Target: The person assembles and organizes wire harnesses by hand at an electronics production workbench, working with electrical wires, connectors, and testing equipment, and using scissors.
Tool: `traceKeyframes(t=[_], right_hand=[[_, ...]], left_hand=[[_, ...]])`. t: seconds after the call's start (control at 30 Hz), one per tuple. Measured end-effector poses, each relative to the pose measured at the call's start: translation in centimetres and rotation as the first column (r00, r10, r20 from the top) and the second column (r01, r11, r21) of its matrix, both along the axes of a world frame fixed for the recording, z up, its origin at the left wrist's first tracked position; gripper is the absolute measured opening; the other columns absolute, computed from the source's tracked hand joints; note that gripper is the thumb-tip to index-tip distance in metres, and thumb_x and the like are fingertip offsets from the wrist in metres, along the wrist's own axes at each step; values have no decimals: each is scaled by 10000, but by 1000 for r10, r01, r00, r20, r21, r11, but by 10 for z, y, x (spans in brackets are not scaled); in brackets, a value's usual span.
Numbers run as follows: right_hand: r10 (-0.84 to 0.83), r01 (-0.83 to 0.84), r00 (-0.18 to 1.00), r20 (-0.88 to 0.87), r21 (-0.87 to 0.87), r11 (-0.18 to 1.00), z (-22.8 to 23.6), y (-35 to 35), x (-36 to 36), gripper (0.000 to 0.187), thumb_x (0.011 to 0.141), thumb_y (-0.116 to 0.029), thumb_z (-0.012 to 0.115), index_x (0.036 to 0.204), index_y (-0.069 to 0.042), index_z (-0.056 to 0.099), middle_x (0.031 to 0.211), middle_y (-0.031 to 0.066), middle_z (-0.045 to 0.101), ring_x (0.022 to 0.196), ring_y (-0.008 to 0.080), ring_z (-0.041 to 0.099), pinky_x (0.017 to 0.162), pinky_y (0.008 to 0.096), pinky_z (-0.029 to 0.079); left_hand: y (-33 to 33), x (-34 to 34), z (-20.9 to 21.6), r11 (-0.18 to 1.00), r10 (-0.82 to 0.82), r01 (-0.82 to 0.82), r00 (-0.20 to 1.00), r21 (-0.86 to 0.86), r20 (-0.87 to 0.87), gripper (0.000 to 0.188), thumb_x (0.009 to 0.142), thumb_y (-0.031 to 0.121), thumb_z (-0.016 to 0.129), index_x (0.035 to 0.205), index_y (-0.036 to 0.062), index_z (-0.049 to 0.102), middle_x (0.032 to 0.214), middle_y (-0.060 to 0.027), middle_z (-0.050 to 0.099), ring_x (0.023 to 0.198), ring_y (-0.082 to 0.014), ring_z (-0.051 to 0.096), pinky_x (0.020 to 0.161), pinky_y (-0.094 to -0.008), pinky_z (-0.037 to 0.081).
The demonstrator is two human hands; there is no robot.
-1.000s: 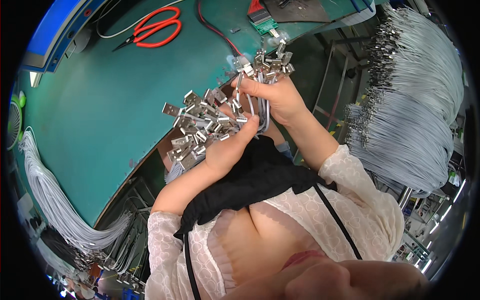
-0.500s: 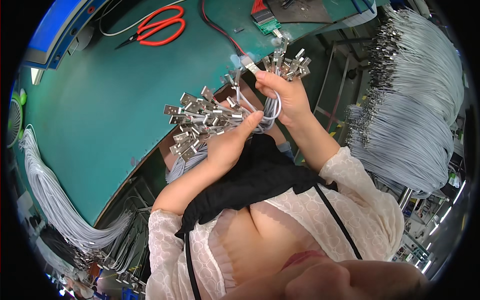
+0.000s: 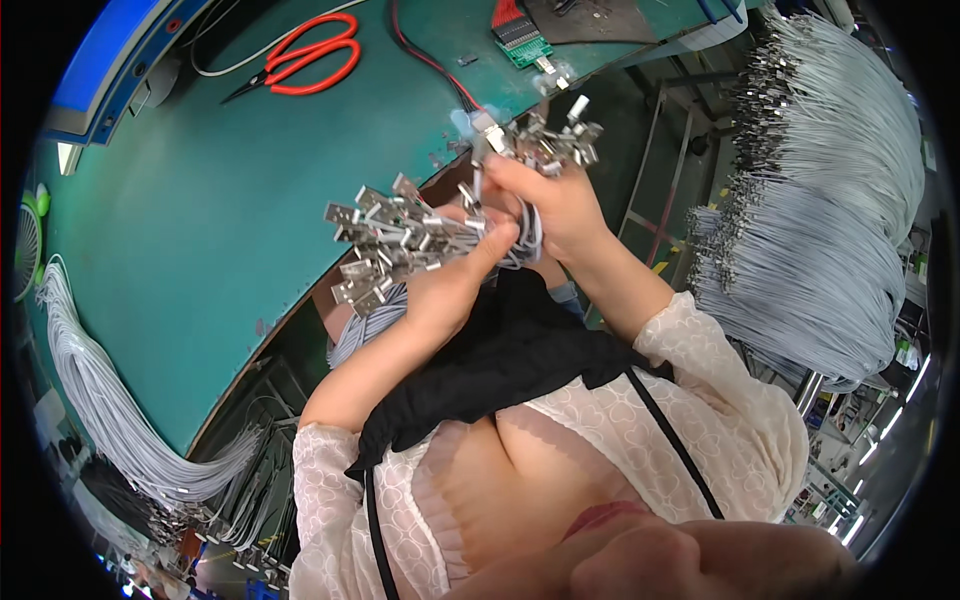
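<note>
I have the green table (image 3: 200, 300) spread ahead and left of the fingers, and a great stack of grey cables (image 3: 810, 270) well off to their right. The left hand (image 3: 452, 282) grasps a bundle of metal-ended cables (image 3: 385, 235), plugs fanning out left past its fingers; the right hand (image 3: 562, 208) clasps a smaller bunch (image 3: 550, 145), plugs jutting beyond its fingertips. Red-handled snips (image 3: 312, 62) lie ahead-left of both. Just beyond the right thumb sits a wired connector (image 3: 489, 128) — I can't tell whether they touch. The cables looped between the hands could snag if pulled apart; a slack left grip could spill plugs — and a sideways knock could strain the connector.
</note>
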State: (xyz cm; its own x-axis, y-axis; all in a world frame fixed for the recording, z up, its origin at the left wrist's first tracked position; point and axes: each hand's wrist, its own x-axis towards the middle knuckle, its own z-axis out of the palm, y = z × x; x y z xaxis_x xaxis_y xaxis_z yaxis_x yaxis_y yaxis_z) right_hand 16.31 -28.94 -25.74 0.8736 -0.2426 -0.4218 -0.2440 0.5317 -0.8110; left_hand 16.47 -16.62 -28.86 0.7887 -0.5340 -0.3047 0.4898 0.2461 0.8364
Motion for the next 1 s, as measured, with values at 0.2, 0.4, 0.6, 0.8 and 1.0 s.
traceKeyframes(t=[0.2,0.4,0.6,0.8,1.0], right_hand=[[-43,43,999,4,-68,997,-2,-8,-6,107,734,-107,599,726,-9,555,567,30,497,474,85,447,446,207,375],[-66,68,996,59,-29,997,-12,-15,0,69,737,-87,598,762,-29,569,626,27,538,522,83,478,498,221,435],[-11,9,996,84,19,1000,-3,-8,2,160,736,-147,628,783,-7,565,635,25,527,563,96,494,535,222,422],[0,5,993,119,-40,999,-6,-2,0,176,736,-133,636,817,0,553,693,28,538,618,99,507,569,233,428],[-58,60,997,56,-43,997,-6,-2,-19,136,723,-106,645,777,-16,557,663,23,531,569,84,483,516,212,403]], left_hand=[[5,8,-5,984,-175,161,940,69,293,166,763,135,615,871,40,530,804,-15,553,731,-83,508,680,-226,414],[0,10,7,995,-25,25,1000,-98,-8,166,776,134,596,874,20,527,826,-41,563,777,-116,534,752,-246,412],[-3,11,11,988,86,-99,990,-119,-110,168,752,96,618,863,11,526,822,-52,561,786,-122,539,733,-242,420],[-11,10,8,980,162,-177,976,-95,-142,167,730,66,636,851,22,530,816,-40,555,775,-112,529,706,-237,417],[3,3,-2,998,29,-33,997,-50,-76,161,729,67,636,841,29,527,810,-26,548,756,-101,516,697,-231,413]])
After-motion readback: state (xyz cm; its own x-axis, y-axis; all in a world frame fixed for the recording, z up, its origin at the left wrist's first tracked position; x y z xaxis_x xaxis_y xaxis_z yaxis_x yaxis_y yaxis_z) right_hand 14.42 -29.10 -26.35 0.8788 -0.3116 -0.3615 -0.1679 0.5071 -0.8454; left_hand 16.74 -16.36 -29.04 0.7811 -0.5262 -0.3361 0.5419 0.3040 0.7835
